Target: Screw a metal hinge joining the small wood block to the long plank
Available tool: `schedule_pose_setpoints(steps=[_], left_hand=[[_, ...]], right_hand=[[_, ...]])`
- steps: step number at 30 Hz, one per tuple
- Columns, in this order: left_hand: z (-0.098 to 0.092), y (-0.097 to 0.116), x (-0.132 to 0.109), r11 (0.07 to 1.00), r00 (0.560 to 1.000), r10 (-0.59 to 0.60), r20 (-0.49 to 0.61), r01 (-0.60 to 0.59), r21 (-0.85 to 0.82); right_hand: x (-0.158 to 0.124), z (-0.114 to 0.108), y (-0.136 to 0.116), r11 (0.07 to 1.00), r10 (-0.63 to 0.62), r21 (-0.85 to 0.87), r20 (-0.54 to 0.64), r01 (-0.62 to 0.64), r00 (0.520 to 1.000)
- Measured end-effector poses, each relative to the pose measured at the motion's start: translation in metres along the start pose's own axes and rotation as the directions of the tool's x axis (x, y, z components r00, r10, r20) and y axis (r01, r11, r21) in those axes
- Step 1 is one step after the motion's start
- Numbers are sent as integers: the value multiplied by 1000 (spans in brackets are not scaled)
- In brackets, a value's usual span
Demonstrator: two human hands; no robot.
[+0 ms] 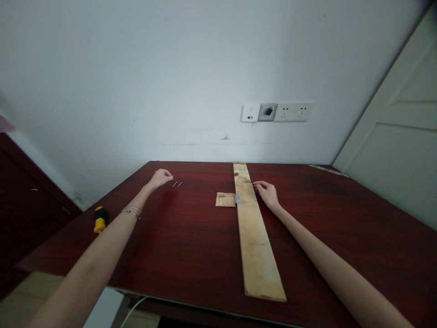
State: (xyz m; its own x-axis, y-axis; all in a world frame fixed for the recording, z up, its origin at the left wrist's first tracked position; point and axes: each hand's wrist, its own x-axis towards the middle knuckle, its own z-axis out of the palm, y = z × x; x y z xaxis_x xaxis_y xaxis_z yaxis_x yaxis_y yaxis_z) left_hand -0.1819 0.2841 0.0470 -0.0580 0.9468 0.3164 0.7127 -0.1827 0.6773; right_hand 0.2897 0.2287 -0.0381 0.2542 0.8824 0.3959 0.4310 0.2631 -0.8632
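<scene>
My left hand [160, 178] is over the far left of the table, thumb and fingertips pinched around something small and dark that I cannot make out. Just right of it lie two small metal screws [178, 184]. A long pale wooden board [256, 241] runs from the wall side towards the front edge. A metal hinge [238, 197] joins its left side to a short piece of wood [225, 199]. At the board's right edge, opposite the hinge, my right hand [267, 193] has its fingers closed together; what they hold, if anything, is hidden.
A black and yellow screwdriver [100, 220] lies at the table's left, its shaft partly behind my left forearm. The dark red table [191, 255] meets a white wall with sockets [293, 112]. At the right stands a white panelled door [403, 118]. A white cable [133, 310] hangs below the front edge.
</scene>
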Motion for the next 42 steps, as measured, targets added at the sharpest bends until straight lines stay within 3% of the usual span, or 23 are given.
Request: schedule_pose_setpoints(steps=[3,7,11,14,18,25,42], left_hand=[[16,33,6,987,997,60,-55,-68,-144],[54,84,6,930,985,154,-81,-172,-326],[92,126,-9,865,966,254,-45,-248,-435],[112,144,-26,809,952,305,-9,-264,-525],[128,153,-48,757,949,309,57,-210,-619],[146,151,-76,761,940,306,151,-146,-632],[150,157,-98,748,917,355,180,-164,-643]], right_hand=[[-2,0,-6,1000,-31,3,-13,31,999],[-9,4,-25,993,-115,28,-2,115,993],[-14,11,-46,981,-187,68,42,184,981],[-16,15,-58,976,-200,103,54,194,978],[-21,17,-70,974,-177,158,74,164,981],[-30,21,-84,967,-152,224,120,122,981],[-46,34,-97,948,-196,290,220,128,956]])
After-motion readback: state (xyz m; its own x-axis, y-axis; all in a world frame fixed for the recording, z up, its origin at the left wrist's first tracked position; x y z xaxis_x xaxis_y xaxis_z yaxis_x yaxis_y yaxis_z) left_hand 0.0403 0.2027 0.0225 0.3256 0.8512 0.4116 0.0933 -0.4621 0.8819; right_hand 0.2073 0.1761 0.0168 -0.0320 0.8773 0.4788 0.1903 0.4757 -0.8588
